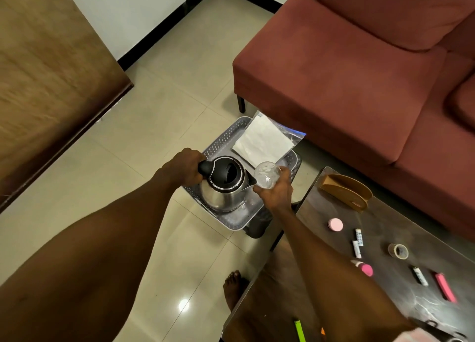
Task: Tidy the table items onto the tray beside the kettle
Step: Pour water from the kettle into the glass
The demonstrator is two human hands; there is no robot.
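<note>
A steel kettle (223,190) with a black lid stands on a grey perforated tray (223,139) on the floor. My left hand (185,167) grips the kettle's black handle. My right hand (278,190) holds a clear glass (266,175) tilted right at the kettle's spout. A white napkin pack (263,139) in a clear bag lies on the tray's far side. On the dark table (321,213) at the right lie a pink round lid (335,224), small white tubes (358,241), a tape roll (398,251), a pink marker (445,286) and a tan holder (345,191).
A red sofa (359,71) fills the upper right, close behind the tray. A wooden door (51,71) stands at the left. Beige floor tiles (167,110) lie between them. My bare foot (232,287) shows below the table edge. A green pen (299,330) lies at the table's near end.
</note>
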